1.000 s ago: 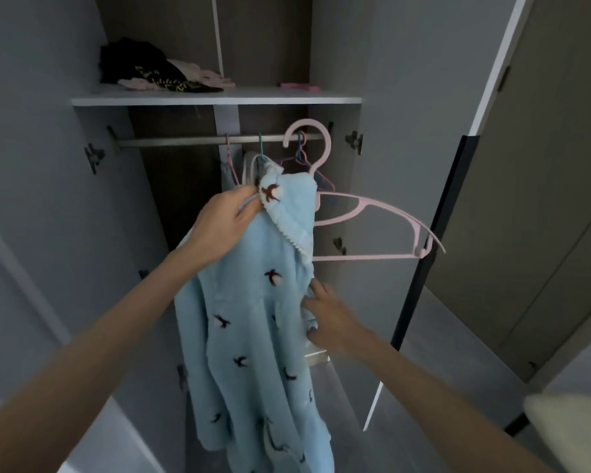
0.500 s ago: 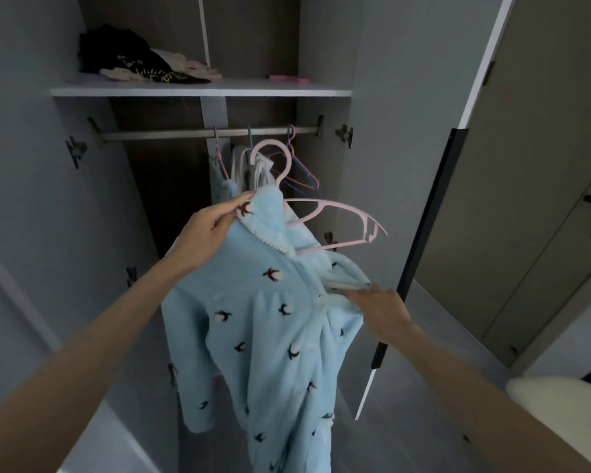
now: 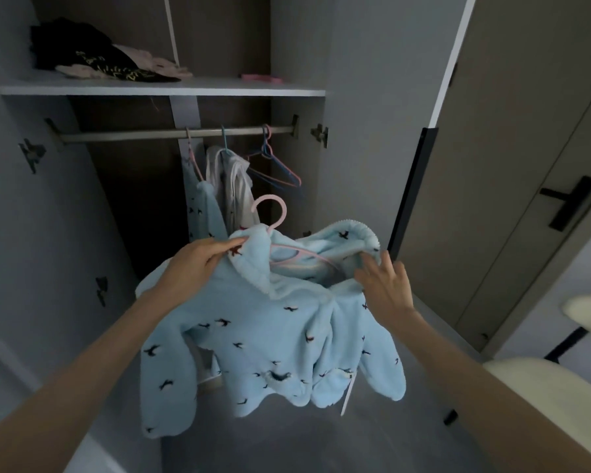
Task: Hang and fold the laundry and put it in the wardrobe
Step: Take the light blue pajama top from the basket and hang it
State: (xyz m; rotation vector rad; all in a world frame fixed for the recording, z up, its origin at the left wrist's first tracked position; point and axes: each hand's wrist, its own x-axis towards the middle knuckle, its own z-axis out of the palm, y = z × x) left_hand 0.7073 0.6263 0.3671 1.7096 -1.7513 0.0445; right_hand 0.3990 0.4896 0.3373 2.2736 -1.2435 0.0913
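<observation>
Since the earlier frame the pink hanger [image 3: 276, 233] has sunk into the blue fleece top [image 3: 273, 322]. Left hand [image 3: 198, 264] pinches the collar; right hand [image 3: 386, 288], fingers spread, lifts the far shoulder. The hanger's long axis spans between both hands, with the rail [image 3: 171, 134] above and beyond.

Yellowish lettering on the black garment [image 3: 93, 59] is too blurred to read.
</observation>
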